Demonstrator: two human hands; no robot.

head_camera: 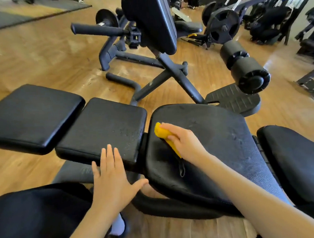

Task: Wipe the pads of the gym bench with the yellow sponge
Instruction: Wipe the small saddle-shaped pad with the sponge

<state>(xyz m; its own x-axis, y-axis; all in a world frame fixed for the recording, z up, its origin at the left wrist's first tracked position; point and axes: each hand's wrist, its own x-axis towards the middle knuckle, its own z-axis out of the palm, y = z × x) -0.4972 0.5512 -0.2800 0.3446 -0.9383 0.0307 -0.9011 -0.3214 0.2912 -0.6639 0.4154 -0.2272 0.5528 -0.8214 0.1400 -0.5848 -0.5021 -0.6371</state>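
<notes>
R hand [184, 142] w/ yellow sponge [163, 135] on seat pad [219, 142]

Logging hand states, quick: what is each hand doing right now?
Left hand: open, fingers straight, at the middle pad's near edge.
Right hand: holds the yellow sponge.

No words, numbers, brand names or signs can be read anywhere in this view. A small pale mark sits on the dark metal frame [151, 83] of the exercise machine behind the bench, and a light sticker shows on its weight bar [100, 24], but both are too small and blurred to make out any letters.
</notes>
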